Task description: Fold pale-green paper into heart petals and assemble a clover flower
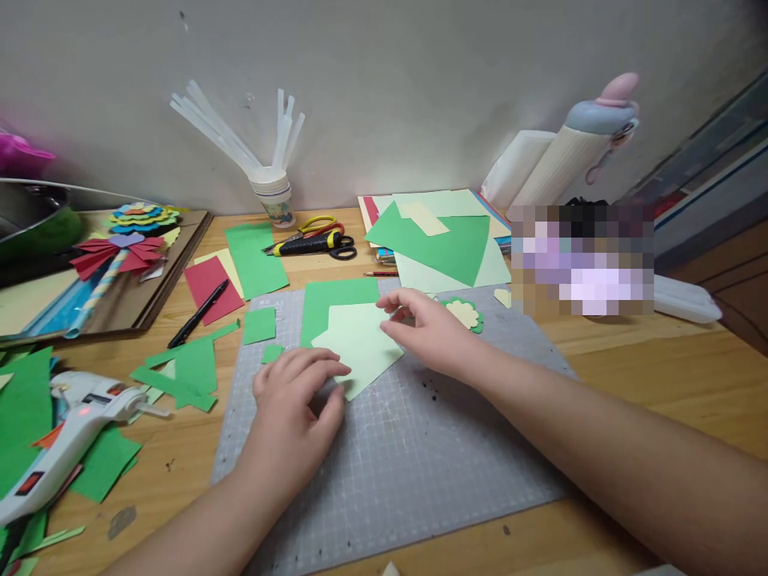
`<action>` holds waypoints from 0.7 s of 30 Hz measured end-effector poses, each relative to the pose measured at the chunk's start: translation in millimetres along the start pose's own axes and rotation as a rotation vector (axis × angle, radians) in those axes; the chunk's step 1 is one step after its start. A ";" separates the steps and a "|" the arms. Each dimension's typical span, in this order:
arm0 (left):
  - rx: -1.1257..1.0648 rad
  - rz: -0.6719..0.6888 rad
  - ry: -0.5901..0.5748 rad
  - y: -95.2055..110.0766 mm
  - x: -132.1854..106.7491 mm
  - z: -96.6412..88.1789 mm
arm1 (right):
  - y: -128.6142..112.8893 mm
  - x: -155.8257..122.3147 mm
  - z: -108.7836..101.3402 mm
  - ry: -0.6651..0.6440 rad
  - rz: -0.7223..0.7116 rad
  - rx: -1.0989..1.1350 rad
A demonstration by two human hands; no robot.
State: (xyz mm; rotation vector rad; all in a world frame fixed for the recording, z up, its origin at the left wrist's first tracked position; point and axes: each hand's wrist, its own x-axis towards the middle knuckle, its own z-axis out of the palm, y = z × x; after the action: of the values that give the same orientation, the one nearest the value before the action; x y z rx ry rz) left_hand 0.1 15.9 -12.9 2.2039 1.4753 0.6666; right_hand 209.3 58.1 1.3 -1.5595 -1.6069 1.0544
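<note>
A pale green piece of paper (pixel 360 344) lies on the grey cutting mat (pixel 408 480), overlapping a darker green sheet (pixel 315 300). My left hand (pixel 300 392) is at its lower left edge, fingers spread and slightly bent. At the upper right edge of the pale paper is my right hand (pixel 426 328), its thumb and fingers curved with a gap between them. The right fingertips are at the paper's edge; whether they press on it I cannot tell. Close behind the right hand sits a scalloped paper flower (pixel 465 314), cream on green. Small green squares (pixel 260 326) lie beyond my left hand.
On the left are a white glue gun (pixel 78 440), green scraps (pixel 186 368), a black pen (pixel 199 312) and a paper pinwheel (pixel 117 260). Farther back stand a cup of straws (pixel 276 200), a utility knife (pixel 306 244), scissors (pixel 344 250), stacked paper (pixel 444 248) and a bottle (pixel 558 152).
</note>
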 end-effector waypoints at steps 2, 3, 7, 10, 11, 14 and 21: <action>0.040 0.049 -0.042 0.2 -1.4 1.3 | -6.0 5.8 3.7 -0.020 0.070 0.111; 0.057 0.065 -0.057 0.3 -1.9 1.8 | -8.9 8.3 3.6 -0.029 0.106 0.163; 0.099 0.098 -0.073 0.2 -1.5 2.9 | -16.5 13.4 -1.5 -0.078 0.204 0.330; 0.114 0.088 -0.073 1.0 -1.2 2.0 | -15.9 12.4 -0.4 -0.110 0.235 0.398; 0.118 0.082 -0.073 1.6 -1.5 1.6 | -14.9 11.6 1.2 -0.125 0.247 0.405; 0.113 0.078 -0.077 3.5 -3.8 1.1 | -12.3 8.0 6.4 -0.183 0.265 0.395; -0.066 -0.020 0.120 -1.1 -10.3 6.2 | -13.0 -19.1 9.5 -0.026 0.266 0.659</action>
State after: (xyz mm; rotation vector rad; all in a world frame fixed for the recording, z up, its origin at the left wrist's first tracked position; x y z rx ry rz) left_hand -0.4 6.3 -20.2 2.1292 1.5092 0.8422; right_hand 196.3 38.5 9.9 -1.3113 -0.9242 1.5545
